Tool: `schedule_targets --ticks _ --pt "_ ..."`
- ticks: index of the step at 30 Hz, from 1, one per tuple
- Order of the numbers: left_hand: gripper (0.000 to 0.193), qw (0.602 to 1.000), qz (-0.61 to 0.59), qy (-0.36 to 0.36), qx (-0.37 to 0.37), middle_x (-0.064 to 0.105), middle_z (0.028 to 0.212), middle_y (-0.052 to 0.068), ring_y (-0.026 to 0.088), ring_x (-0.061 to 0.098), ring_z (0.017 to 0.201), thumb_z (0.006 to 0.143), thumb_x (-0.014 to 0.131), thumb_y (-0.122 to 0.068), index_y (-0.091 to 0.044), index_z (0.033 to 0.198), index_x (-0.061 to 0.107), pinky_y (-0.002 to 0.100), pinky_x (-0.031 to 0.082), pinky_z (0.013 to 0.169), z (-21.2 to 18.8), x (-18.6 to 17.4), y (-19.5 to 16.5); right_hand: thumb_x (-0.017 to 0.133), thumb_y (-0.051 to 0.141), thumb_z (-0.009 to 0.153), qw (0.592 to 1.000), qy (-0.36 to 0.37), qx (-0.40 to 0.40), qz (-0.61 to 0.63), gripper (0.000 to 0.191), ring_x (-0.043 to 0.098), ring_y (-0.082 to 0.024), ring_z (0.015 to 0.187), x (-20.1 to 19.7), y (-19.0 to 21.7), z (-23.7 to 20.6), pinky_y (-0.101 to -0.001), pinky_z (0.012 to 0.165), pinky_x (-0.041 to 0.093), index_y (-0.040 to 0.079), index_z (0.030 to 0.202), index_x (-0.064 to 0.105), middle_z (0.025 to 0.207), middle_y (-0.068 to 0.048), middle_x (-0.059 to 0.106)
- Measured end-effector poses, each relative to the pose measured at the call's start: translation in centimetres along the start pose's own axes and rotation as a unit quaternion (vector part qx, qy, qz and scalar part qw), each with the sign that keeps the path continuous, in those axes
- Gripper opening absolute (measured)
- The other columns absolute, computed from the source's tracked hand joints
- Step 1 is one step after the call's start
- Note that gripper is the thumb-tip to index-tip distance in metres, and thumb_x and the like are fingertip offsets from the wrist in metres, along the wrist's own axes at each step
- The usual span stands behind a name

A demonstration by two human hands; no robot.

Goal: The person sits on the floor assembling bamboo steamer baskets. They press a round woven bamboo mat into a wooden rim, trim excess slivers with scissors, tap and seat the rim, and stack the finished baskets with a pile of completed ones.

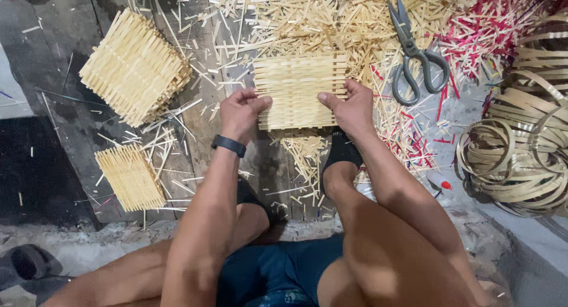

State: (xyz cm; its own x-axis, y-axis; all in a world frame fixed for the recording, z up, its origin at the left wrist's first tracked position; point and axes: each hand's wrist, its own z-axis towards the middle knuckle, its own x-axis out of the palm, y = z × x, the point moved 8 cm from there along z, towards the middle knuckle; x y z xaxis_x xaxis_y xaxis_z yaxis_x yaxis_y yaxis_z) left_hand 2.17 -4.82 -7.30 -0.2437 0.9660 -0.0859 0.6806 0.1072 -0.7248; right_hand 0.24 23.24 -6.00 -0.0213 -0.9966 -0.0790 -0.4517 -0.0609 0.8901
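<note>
At about nine o'clock lies a stack of woven bamboo mats, tilted on the dark wooden floor; below it, near eight o'clock, sits a smaller woven mat. A dark sandal rests at the lower left edge.

At the centre, the left hand, with a black wristband on its wrist, grips the left edge of a woven bamboo mat, thumb pressed on top and fingers curled under. The right hand holds the mat's lower right corner the same way, thumb flat on the weave, fingers wrapped beneath the edge. The mat lies flat just above the person's knees, at twelve o'clock from them.

Loose bamboo offcuts cover the floor behind the mat. At one o'clock rest grey metal scissors, shut. Red-tinted splints are scattered at two o'clock, and coiled bamboo strips pile up at three o'clock.
</note>
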Motion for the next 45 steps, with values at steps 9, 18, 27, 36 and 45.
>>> schedule_targets --ticks 9,18,27,36,45 --pt "0.037 0.937 -0.328 -0.002 -0.118 0.071 0.105 0.013 0.025 0.073 0.092 0.085 0.075 -0.005 -0.001 0.117 0.057 0.04 0.063 0.081 -7.8 6.6 7.7 0.083 0.003 0.084 1.0 -0.006 -0.012 0.0 0.024 0.071 -0.008 0.081 -0.1 0.3 -0.3 -0.0234 0.073 0.058 -0.003 0.105 0.073 0.096 -0.009 0.078" --pt "0.019 0.929 -0.36 -0.015 -0.086 0.071 0.1 0.012 0.024 0.072 0.09 0.093 0.073 -0.004 0.0 0.107 0.06 0.038 0.062 0.084 -7.1 6.6 11.8 0.085 0.005 0.082 0.999 -0.024 -0.038 -0.025 0.023 0.07 -0.008 0.08 -0.3 -0.7 -0.2 -0.0252 0.074 0.058 -0.002 0.101 0.074 0.094 -0.008 0.078" --pt "0.021 0.935 -0.35 0.009 -0.05 0.07 0.104 0.011 0.025 0.072 0.095 0.093 0.071 -0.005 -0.002 0.11 0.06 0.04 0.061 0.09 -7.7 6.6 11.1 0.083 0.004 0.081 0.999 -0.028 -0.034 0.013 0.025 0.072 -0.009 0.083 -0.2 -1.6 -0.8 -0.0261 0.077 0.059 -0.003 0.103 0.073 0.096 -0.008 0.079" --pt "0.023 0.927 -0.366 -0.003 -0.082 0.07 0.101 0.009 0.024 0.069 0.094 0.09 0.07 -0.002 -0.006 0.11 0.061 0.044 0.058 0.093 -7.7 6.2 11.6 0.085 0.009 0.079 0.999 -0.05 -0.01 -0.01 0.033 0.074 -0.011 0.085 -0.4 -2.7 -1.0 -0.0267 0.079 0.06 -0.003 0.108 0.074 0.099 -0.01 0.081" --pt "0.015 0.913 -0.375 0.068 -0.144 0.071 0.102 0.012 0.028 0.067 0.102 0.095 0.067 -0.017 -0.003 0.1 0.066 0.048 0.053 0.107 -11.0 5.7 12.8 0.087 0.017 0.081 0.966 -0.22 -0.137 0.015 0.048 0.066 -0.011 0.091 -13.7 -1.1 -5.2 -0.0277 0.081 0.057 0.004 0.121 0.064 0.104 -0.005 0.066"
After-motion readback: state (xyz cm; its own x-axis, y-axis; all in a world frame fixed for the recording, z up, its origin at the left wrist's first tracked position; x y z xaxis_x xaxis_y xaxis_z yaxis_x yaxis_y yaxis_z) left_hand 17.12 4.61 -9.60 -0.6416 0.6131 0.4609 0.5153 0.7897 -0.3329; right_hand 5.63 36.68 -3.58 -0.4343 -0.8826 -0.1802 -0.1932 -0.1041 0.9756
